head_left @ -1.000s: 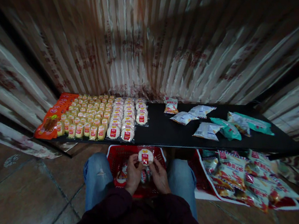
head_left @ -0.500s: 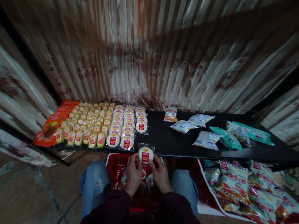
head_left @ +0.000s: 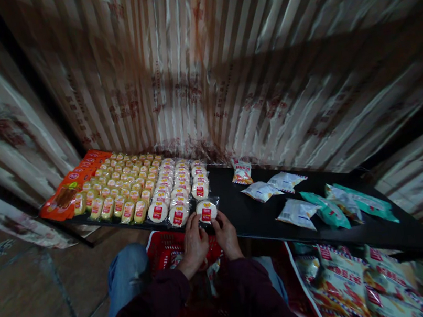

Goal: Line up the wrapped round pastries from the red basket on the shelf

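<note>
A round white bun in clear wrap with a red label (head_left: 206,211) lies at the front edge of a black shelf (head_left: 259,209), at the end of the rightmost row of like buns (head_left: 178,190). My left hand (head_left: 194,244) and my right hand (head_left: 226,234) both pinch its wrapper from the near side. A red basket (head_left: 165,247) with more packets sits on my lap under my hands.
Rows of small yellow cakes (head_left: 117,191) and an orange packet (head_left: 66,191) fill the shelf's left end. Loose white and teal packets (head_left: 323,202) lie on its right half. A bag of red-and-white packets (head_left: 349,281) sits on the floor at right. Striped wrapped stacks rise behind.
Both hands lifted the wrapped bun from above the red basket forward onto the shelf's front edge, beside the rows of buns. My head tipped forward.
</note>
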Action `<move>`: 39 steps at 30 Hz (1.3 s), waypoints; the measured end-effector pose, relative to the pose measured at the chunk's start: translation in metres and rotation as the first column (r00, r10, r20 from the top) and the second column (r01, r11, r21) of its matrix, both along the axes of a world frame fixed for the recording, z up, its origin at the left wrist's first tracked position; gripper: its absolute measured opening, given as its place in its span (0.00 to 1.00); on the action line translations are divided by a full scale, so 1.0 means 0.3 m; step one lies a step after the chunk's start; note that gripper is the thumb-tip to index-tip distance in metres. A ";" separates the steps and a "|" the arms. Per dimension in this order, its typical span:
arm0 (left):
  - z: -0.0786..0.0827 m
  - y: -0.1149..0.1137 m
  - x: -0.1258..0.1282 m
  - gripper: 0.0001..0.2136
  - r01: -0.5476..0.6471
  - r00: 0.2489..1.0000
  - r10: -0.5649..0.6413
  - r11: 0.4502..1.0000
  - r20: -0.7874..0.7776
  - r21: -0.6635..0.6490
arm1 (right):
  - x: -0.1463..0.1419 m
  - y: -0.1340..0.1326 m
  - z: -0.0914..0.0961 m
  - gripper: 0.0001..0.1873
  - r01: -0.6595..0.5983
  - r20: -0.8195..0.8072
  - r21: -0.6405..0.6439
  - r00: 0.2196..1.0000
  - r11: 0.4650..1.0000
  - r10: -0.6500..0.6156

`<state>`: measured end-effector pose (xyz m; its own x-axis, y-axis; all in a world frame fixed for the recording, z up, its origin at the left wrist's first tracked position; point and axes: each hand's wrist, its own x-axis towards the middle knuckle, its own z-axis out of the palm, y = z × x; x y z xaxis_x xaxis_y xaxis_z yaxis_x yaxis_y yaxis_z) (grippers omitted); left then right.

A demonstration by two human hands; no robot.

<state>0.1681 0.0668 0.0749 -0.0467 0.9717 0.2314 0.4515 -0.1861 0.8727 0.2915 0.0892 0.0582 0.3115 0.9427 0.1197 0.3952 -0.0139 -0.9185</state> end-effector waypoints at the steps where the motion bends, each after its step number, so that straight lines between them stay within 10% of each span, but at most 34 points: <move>1: -0.004 0.009 0.005 0.23 0.003 1.000 -0.003 1.000 -0.010 0.005 | 0.002 0.012 0.001 0.26 -0.002 0.014 0.002 1.000 1.000 0.002; 17: -0.029 0.076 0.040 0.28 0.032 0.994 -0.037 0.998 -0.099 -0.051 | 0.022 0.109 -0.025 0.26 0.015 0.459 0.031 0.888 0.999 -0.027; 39: -0.082 0.102 0.050 0.34 0.142 0.954 -0.128 0.989 -0.271 0.034 | -0.011 0.169 -0.036 0.23 0.022 0.534 0.064 0.844 0.998 -0.053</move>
<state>0.1831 0.0974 0.0504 0.1544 0.9510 0.2678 0.6348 -0.3032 0.7107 0.2883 0.1397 0.0475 0.2195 0.9189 0.3278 0.8256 0.0040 -0.5643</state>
